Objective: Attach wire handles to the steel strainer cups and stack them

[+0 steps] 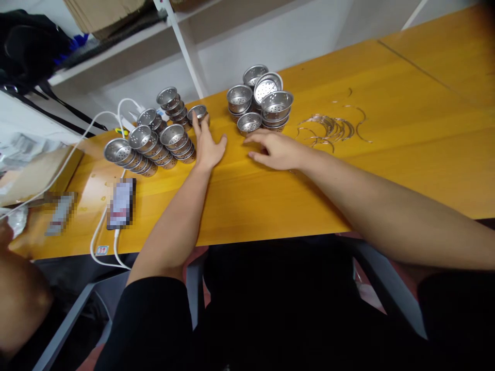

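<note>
My left hand (209, 148) reaches forward with its fingers spread and thumb apart. Its fingertips overlap a single perforated metal cup (199, 110); whether they press on it I cannot tell. To its left stand several leaning stacks of the same cups, such as the near stack (178, 140). My right hand (277, 148) is half curled, a gap showing between thumb and fingers, with no object visible in it. Its fingertips are close to the front cup (249, 122) of a second group. Behind that, more cups (277, 105) stand piled, one tilted on top (267, 88).
Curved thin metal wires (328, 128) lie loosely right of the cups. A phone (121, 203) with a white cable (95, 237) rests on the left of the wooden table (247, 206). Another person's arm (23, 299) is at the far left. White shelving (183, 51) stands behind.
</note>
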`<action>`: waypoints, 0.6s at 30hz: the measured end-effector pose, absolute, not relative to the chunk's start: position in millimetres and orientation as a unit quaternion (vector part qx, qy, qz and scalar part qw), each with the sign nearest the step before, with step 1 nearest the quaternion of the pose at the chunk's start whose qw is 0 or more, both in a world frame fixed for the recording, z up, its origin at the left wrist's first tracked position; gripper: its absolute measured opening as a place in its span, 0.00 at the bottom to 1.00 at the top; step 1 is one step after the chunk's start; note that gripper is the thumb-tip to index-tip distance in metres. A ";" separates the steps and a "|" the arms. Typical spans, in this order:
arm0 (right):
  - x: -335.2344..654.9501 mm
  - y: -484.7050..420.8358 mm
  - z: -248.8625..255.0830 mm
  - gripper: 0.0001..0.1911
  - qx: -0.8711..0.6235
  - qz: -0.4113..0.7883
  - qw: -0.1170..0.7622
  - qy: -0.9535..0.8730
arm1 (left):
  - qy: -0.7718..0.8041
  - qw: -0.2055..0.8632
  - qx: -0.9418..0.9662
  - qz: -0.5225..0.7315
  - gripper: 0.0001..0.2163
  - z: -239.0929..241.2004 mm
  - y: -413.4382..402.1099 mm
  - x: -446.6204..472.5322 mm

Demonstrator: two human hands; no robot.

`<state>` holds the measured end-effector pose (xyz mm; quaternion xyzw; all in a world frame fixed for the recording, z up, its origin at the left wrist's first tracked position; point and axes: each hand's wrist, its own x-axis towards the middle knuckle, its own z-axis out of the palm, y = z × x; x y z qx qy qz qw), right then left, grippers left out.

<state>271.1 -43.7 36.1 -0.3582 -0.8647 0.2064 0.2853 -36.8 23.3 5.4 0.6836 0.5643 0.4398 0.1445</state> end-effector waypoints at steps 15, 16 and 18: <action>274.2 -45.1 39.7 0.27 -0.354 0.218 0.267 -0.869 | 0.606 0.097 0.693 0.378 0.27 18.2 8.7 -23.9; 274.6 -44.9 39.4 0.27 -0.354 0.220 0.266 -0.869 | 0.602 0.097 0.692 0.387 0.25 17.7 8.9 -24.3; 275.1 -44.7 39.1 0.27 -0.354 0.220 0.263 -0.870 | 0.595 0.098 0.693 0.396 0.24 17.1 9.8 -25.5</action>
